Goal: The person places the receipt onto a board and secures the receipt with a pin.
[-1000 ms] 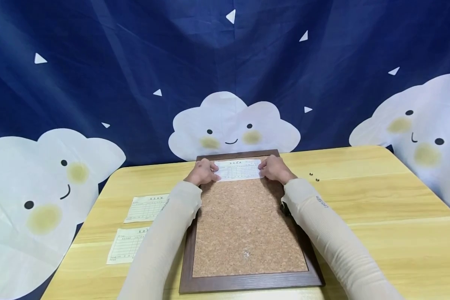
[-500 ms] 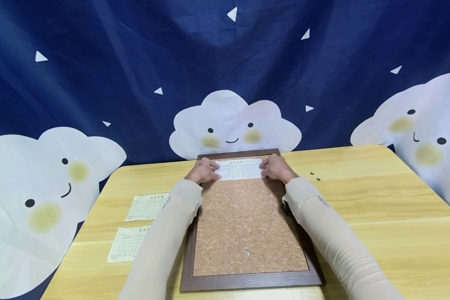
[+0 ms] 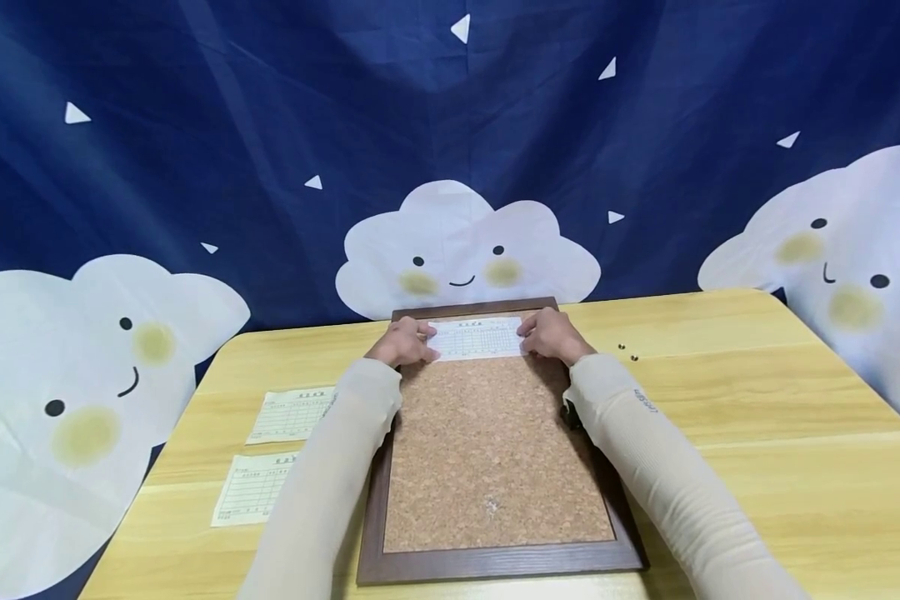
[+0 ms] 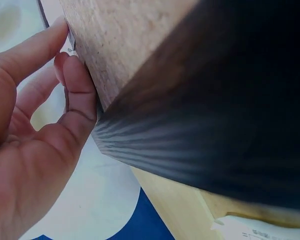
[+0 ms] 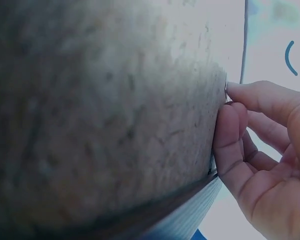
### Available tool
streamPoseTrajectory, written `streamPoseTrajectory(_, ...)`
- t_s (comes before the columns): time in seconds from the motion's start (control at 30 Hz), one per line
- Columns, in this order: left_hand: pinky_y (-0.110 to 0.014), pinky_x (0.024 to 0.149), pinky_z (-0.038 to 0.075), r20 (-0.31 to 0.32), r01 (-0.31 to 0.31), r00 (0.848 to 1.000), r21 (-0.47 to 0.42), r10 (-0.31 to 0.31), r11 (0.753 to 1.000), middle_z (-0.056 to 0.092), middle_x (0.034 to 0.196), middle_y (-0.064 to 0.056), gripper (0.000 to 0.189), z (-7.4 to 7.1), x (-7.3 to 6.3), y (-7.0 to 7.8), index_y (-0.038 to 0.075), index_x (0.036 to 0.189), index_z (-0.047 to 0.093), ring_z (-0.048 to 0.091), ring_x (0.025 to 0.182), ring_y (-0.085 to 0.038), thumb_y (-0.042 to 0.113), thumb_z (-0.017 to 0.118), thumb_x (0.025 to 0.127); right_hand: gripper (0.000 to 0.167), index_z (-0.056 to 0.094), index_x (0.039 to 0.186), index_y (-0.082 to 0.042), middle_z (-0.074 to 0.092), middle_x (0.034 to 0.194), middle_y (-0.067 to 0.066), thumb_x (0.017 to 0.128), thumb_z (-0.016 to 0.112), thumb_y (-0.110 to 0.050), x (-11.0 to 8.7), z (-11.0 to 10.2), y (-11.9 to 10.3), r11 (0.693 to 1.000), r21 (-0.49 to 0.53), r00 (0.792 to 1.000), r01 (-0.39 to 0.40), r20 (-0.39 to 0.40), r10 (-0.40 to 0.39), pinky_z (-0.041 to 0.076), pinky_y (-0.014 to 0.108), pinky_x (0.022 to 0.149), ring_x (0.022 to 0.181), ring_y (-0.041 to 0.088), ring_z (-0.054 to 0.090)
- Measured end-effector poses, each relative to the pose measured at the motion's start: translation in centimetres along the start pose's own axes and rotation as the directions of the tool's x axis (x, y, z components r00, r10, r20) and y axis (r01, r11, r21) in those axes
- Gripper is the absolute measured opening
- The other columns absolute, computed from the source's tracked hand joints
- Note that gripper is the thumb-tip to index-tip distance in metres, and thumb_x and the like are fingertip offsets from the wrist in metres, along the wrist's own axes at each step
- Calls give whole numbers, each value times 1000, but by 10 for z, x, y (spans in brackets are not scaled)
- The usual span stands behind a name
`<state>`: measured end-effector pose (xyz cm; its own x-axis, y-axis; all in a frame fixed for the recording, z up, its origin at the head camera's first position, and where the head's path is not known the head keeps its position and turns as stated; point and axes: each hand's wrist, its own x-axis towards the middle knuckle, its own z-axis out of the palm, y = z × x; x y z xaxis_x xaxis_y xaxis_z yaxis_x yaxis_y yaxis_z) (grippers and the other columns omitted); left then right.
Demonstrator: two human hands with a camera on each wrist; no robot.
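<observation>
A white printed form slip (image 3: 474,338) lies across the top of a cork board (image 3: 495,450) with a dark brown frame (image 3: 502,565). My left hand (image 3: 403,342) holds the slip's left edge between thumb and fingers. At the right edge my right hand (image 3: 553,335) holds it the same way. In the left wrist view the thumb and curled fingers of the left hand (image 4: 45,120) sit against the board's surface near its side. The right hand (image 5: 270,145) looks alike in the right wrist view; the slip itself is hardly visible there.
Two more printed forms, an upper one (image 3: 288,417) and a lower one (image 3: 251,492), lie left of the board, partly under the left sleeve. Two small metallic pieces (image 3: 627,352) rest on the wooden table (image 3: 780,483) to the right. A blue cloud-print curtain (image 3: 390,100) hangs behind.
Hardly anything differs: both hands stay at the slip's two ends. The whole head view shifts by a few pixels.
</observation>
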<state>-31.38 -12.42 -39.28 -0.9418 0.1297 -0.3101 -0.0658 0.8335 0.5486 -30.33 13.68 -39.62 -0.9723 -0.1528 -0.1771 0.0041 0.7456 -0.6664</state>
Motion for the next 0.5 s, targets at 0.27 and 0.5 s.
streamPoseTrajectory(0.27,-42,111,36,3,-8,1000,31,8,999,46,151,-11,54,0,-1,-4,13,140,60,41,138,-29,19,77,89,38,68,122,5,67,119,21,85,67,4,0,-2,0,999,28,999,-19,43,17,54,25,61,66,12,64)
streamPoseTrajectory(0.5,-42,110,37,15,8,1000,26,-8,1000,46,150,-12,55,-2,-2,0,12,140,59,42,137,-28,20,78,89,34,67,121,7,69,80,10,87,67,1,-2,-12,5,998,57,999,10,52,-13,53,23,59,58,9,60)
